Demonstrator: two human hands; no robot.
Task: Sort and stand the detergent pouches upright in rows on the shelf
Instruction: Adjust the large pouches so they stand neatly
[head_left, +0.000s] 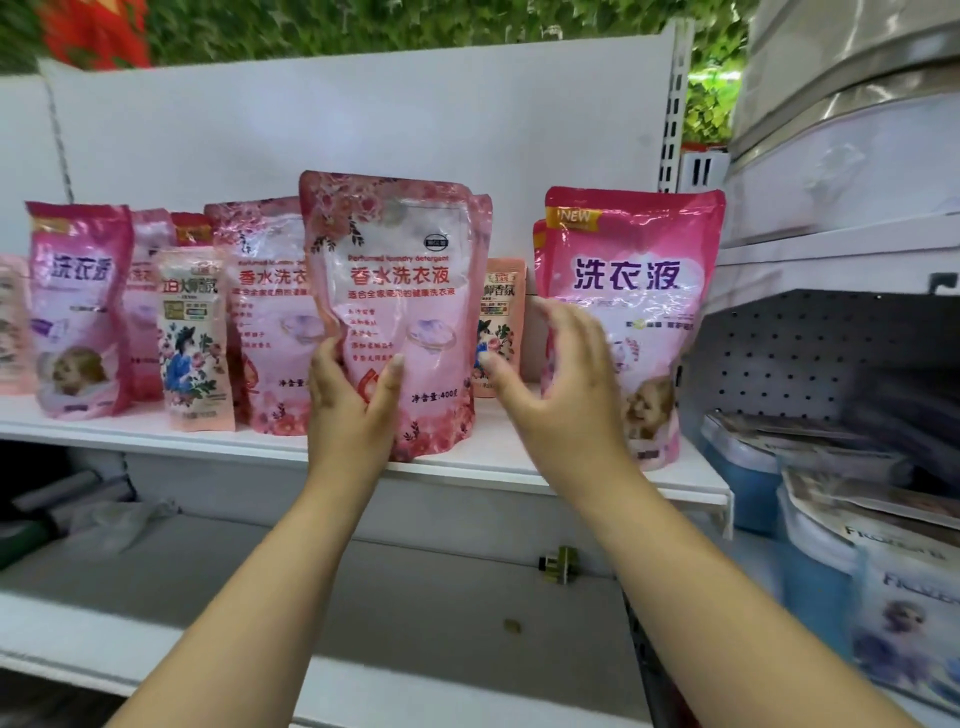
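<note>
A pale pink rose-print detergent pouch (400, 291) stands upright at the front of the white shelf (519, 467). My left hand (353, 405) grips its lower left edge, thumb on the front. My right hand (550, 374) hovers open and blurred just right of it, in front of a bright pink "NEW" pouch (639, 280). A small peach pouch (501, 322) stands behind, between the two. To the left stand another rose-print pouch (270, 312), a small floral pouch (195, 338) and a bright pink pouch (78, 306).
A white back panel (363, 119) closes the shelf behind. The lower shelf (363, 597) holds a small brass fitting (558, 564). At right, blue Frozen-print boxes (831, 545) are stacked before a perforated panel (779, 353). Green foliage runs along the top.
</note>
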